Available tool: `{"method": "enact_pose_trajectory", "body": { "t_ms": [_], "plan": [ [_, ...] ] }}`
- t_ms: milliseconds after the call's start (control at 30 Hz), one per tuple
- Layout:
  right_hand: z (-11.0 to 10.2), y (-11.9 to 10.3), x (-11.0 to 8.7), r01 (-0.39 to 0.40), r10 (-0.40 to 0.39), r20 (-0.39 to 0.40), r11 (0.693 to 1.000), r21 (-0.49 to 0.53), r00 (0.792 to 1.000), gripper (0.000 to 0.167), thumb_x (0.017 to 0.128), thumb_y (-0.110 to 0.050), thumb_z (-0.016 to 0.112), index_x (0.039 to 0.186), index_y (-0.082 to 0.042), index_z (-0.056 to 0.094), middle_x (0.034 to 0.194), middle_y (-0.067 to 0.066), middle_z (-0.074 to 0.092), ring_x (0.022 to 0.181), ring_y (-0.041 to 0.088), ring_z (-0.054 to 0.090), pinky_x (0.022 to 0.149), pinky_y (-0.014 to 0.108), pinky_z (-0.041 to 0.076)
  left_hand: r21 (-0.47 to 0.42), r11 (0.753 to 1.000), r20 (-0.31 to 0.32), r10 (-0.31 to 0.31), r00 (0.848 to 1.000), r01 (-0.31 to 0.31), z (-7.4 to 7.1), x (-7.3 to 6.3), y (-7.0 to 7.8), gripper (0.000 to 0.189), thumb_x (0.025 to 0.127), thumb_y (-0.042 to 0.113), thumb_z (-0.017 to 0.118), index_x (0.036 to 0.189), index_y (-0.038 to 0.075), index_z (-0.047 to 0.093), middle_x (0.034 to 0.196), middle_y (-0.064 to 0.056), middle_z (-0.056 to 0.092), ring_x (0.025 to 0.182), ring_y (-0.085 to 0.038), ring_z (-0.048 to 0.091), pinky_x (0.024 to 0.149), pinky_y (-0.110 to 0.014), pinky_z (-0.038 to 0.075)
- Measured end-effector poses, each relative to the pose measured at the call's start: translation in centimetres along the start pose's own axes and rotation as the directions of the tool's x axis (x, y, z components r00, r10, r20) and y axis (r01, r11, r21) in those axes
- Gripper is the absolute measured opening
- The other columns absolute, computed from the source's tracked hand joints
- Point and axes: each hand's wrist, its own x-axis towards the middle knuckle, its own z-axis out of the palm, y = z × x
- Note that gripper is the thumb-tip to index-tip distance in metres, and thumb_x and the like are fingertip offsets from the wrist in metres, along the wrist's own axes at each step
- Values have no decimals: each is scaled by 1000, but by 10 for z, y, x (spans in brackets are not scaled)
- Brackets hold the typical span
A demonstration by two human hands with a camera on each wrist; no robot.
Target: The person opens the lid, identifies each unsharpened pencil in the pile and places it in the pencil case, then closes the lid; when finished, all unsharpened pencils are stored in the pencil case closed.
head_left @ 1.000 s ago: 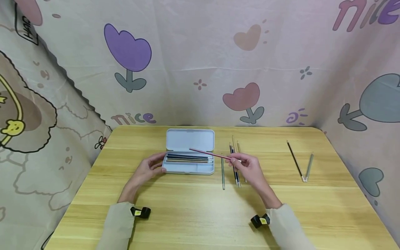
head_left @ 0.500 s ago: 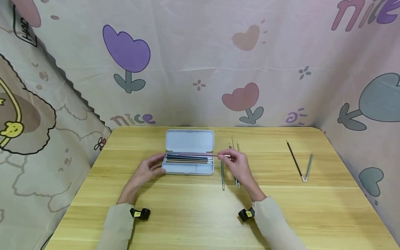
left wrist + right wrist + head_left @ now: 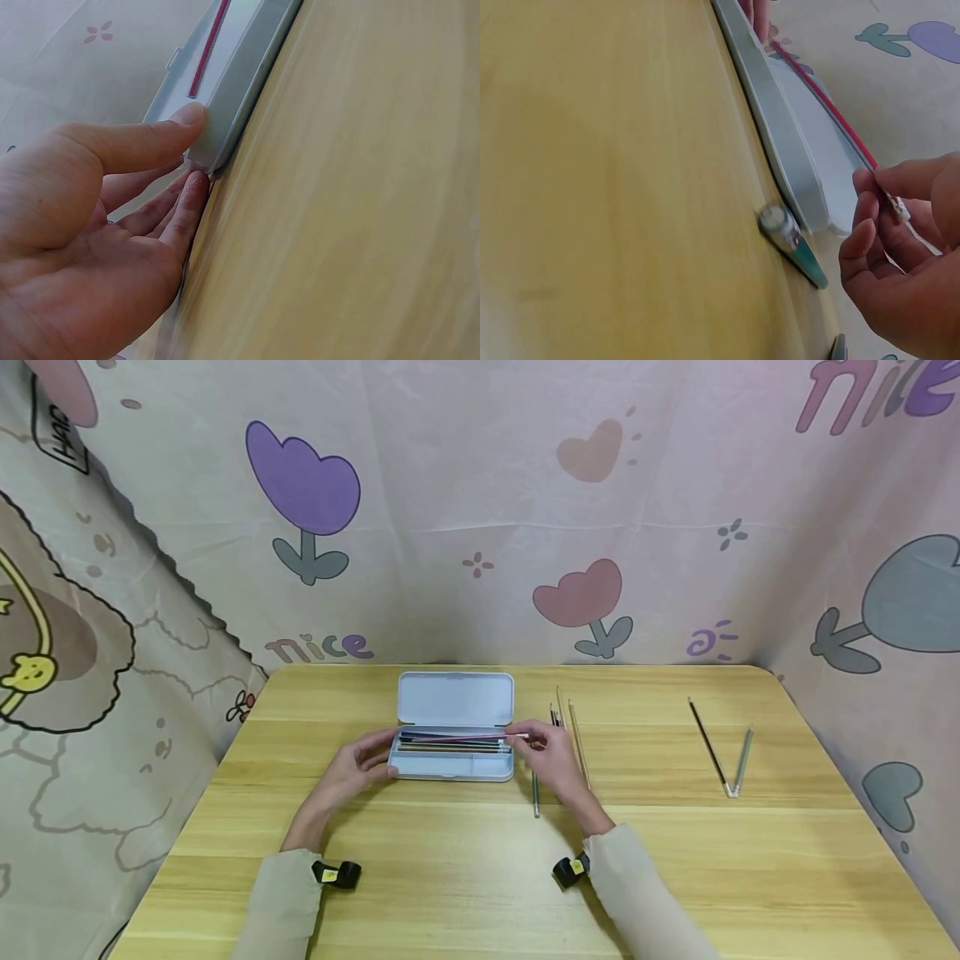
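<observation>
A pale blue pencil case (image 3: 435,767) lies on the table with its lid (image 3: 456,697) tipped back. Several dark pencils lie lengthwise in its rear compartment. My left hand (image 3: 351,775) holds the case by its left end, thumb (image 3: 161,142) on the rim and fingers at the side. In my right hand (image 3: 551,756), thumb and fingers pinch a red pencil (image 3: 832,109) near its white eraser end. This pencil lies level over the rear compartment, its far end pointing left. Both wrist views show the red pencil along the case.
Just right of the case lies a green pencil (image 3: 536,793), partly behind my right hand. Natural wood pencils (image 3: 578,743) and dark pencils (image 3: 555,717) lie beyond it. Farther right, a black pencil (image 3: 708,747) and a grey-green pencil (image 3: 743,762) form a V.
My right hand has moved left and brought the red pencil from a slant beside the case to level over the rear compartment. The left hand has stayed at the case.
</observation>
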Motion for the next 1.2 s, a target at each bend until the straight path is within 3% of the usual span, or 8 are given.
{"method": "enact_pose_trajectory", "body": {
  "t_ms": [133,267,567,867,1200],
  "plan": [
    [5,0,2,-31,31,11,999,-11,999,11,94,-1,73,105,1,74,98,18,76,80,37,70,60,25,59,-3,1000,0,-1,1000,1,0,0,0,66,92,-7,71,152,-3,44,155,-26,40,135,-48,47,100,-22,53],
    [10,-1,3,-38,41,39,995,-88,998,10,95,-2,71,104,-3,76,98,11,77,83,25,71,70,27,62,-12,1000,1,0,1000,0,0,-1,1,66,92,-7,71,152,-4,44,155,-26,40,135,-48,47,100,-22,53],
    [19,-1,7,49,-40,43,972,-231,998,10,91,1,75,96,-6,80,93,7,76,77,17,67,67,24,60,-18,1000,0,-9,1000,9,0,-2,2,66,92,-7,71,153,-3,43,156,-25,39,136,-47,47,100,-22,53],
    [25,-1,12,-29,48,52,947,-321,997,7,92,-3,76,95,-8,79,87,2,72,75,13,62,64,24,57,-24,1000,-2,-12,1000,12,0,-3,2,66,92,-8,71,152,-3,43,156,-25,40,135,-47,47,100,-22,53],
    [25,0,14,-22,43,56,942,-334,998,11,90,2,75,96,-6,78,84,2,70,73,14,61,61,24,56,-5,1000,-1,-19,1000,19,0,-1,2,66,92,-4,73,152,-2,44,156,-25,39,136,-47,47,101,-22,53]
  ]
}}
